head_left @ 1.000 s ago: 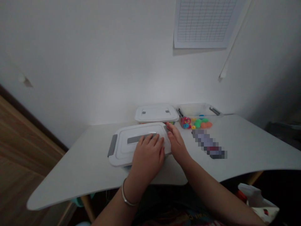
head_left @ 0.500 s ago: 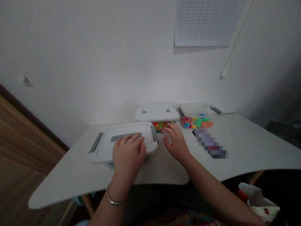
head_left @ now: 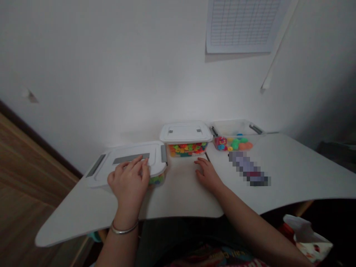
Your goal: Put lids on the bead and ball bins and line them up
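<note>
on the white table [head_left: 292, 167], against the wall: three plastic boxes in a loose row, two hands, one blurred item.
left hand [head_left: 130, 183]: laid palm down on the near edge of the lidded box [head_left: 126, 163], fingers spread flat over its white lid; nothing gripped. a metal bangle [head_left: 124, 230] sits on the wrist.
lidded box: at the table's left end, lid on, grey handle strip on top, grey clasps at both ends; coloured pieces show through its clear side.
right hand [head_left: 207, 173]: open, palm down on bare tabletop, holding nothing, just before the middle box [head_left: 186, 139].
middle box: white lid on, full of coloured pieces, close to the wall.
open box [head_left: 235, 135]: just right of the middle box, no lid, coloured pieces inside.
blurred item [head_left: 249, 168]: lies flat, right of the right hand.
wall [head_left: 111, 66]: plain white; a gridded sheet [head_left: 240, 26] hangs upper right.
floor [head_left: 22, 167]: wood, at left.
</note>
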Demonstrator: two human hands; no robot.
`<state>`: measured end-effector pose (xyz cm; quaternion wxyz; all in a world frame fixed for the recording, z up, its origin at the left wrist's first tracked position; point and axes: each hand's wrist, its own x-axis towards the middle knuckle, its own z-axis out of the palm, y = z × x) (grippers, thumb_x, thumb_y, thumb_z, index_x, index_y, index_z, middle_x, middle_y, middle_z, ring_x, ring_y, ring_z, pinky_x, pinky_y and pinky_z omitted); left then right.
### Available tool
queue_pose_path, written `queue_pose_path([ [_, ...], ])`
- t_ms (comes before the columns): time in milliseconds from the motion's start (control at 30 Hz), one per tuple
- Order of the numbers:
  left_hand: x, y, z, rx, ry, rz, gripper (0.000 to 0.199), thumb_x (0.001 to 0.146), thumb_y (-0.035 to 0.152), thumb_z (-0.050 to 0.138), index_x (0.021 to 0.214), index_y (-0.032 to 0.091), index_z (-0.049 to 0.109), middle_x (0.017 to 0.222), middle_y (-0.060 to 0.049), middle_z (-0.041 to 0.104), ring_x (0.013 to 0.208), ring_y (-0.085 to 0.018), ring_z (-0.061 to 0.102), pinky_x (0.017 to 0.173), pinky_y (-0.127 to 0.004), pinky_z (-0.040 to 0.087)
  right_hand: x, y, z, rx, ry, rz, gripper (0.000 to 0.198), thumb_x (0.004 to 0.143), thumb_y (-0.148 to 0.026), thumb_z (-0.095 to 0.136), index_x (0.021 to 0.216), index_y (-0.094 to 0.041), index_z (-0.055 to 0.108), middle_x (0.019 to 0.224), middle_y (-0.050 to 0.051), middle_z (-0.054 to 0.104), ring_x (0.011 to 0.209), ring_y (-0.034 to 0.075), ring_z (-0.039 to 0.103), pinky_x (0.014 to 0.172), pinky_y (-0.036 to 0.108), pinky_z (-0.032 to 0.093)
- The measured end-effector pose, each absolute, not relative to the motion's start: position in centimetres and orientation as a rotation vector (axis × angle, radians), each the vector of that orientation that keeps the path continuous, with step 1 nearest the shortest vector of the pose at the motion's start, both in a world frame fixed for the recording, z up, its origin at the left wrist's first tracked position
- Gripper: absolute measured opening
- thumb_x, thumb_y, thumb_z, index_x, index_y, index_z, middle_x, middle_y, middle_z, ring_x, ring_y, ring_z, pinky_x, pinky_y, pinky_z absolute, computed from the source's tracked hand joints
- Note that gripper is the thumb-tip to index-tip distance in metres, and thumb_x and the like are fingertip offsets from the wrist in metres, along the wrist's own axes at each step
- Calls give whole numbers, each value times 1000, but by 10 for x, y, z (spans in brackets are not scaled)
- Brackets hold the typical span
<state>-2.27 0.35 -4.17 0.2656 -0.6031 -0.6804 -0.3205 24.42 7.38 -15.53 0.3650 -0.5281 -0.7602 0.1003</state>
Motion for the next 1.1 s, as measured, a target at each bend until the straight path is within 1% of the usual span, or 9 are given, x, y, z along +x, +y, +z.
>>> queue_pose_path([
  [167,-24,18,-49,-1684,-1749,-884,31,92,30,44,104,27,72,107,0,74,106,-28,57,99,-50,26,242,72,-155,-1347,-1942,295,37,80,-20,51,115,-16,62,129,14,57,124,24,50,109,47,37],
  [300,-2,14,-58,-1765,-1725,-849,34,92,35,44,119,27,65,123,-3,67,123,-32,46,109,-55,15,241,70,-154,-1330,-1937,304,35,80,-19,51,113,-18,63,126,12,59,122,24,51,108,48,37],
  [400,19,12,-67,-1886,-1684,-835,39,91,39,47,125,25,60,132,-7,61,128,-33,41,112,-57,8,241,71,-153,-1327,-1937,313,34,80,-18,50,111,-16,63,125,13,60,121,24,52,108,47,38],
  [500,29,20,-71,-1842,-1713,-919,38,91,40,46,120,21,61,130,-11,61,128,-33,41,112,-59,6,241,71,-150,-1325,-1946,328,35,78,-13,48,109,-15,64,119,13,63,115,22,55,105,44,40],
  [600,24,36,-69,-1863,-1749,-962,34,91,39,44,110,19,63,122,-11,64,121,-32,47,111,-59,11,241,70,-148,-1317,-1958,346,36,75,-8,46,105,-15,64,110,11,66,108,20,58,102,40,43],
  [733,6,54,-67,-1814,-1791,-1031,28,89,38,45,99,19,64,109,-10,68,110,-31,51,110,-57,15,240,69,-147,-1316,-1955,355,34,75,-8,46,102,-16,65,109,10,66,107,20,58,101,39,43],
  [900,-10,63,-73,-1819,-1733,-1083,21,85,35,51,96,21,63,105,-7,69,106,-27,53,112,-55,11,241,71,-148,-1329,-1952,362,32,77,-9,46,100,-17,66,108,9,66,107,20,59,101,40,43],
  [1000,-10,63,-77,-1786,-1734,-1019,22,88,32,48,99,20,63,106,-8,68,110,-28,51,113,-54,10,241,72,-149,-1337,-1959,364,32,77,-10,46,100,-18,67,108,9,66,107,20,59,101,40,43],
  [1100,-6,62,-78,-1718,-1762,-945,28,91,32,43,103,19,64,109,-11,65,117,-31,46,113,-57,8,242,71,-148,-1343,-1968,364,31,77,-9,47,99,-19,67,107,8,67,106,20,59,100,40,43],
])
